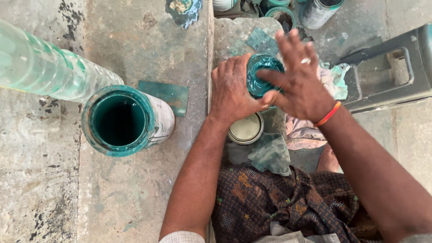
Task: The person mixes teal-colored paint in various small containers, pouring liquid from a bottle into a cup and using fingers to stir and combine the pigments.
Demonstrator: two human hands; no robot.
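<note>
Looking straight down at a concrete floor splashed with teal paint. Biggest thing on the left is an open paint can, round, teal rim and teal inside, with a pale label wrapped round its side; the print is too small to make out. Just above it lies a clear ribbed plastic bottle on its side, tinted green, cut off by the left edge. A flat teal-smeared square piece sits right beside the can.

In the middle, the left hand is wrapped round a small tin that's coated in wet teal paint, so its grip is closed on the tin's left side. The right hand comes over from the other side with fingers spread wide, the thumb touching the tin's rim and the palm hovering over it. It's got a ring on one finger and an orange band at the wrist. Most of the tin's body is hidden by the two hands.

Just below the left hand is a round lid, cream-coloured, partly tucked under the wrist. Paint-stained rags lie near it. A grey plastic moulded part runs off the right edge, and more tins are cut off at the top.
</note>
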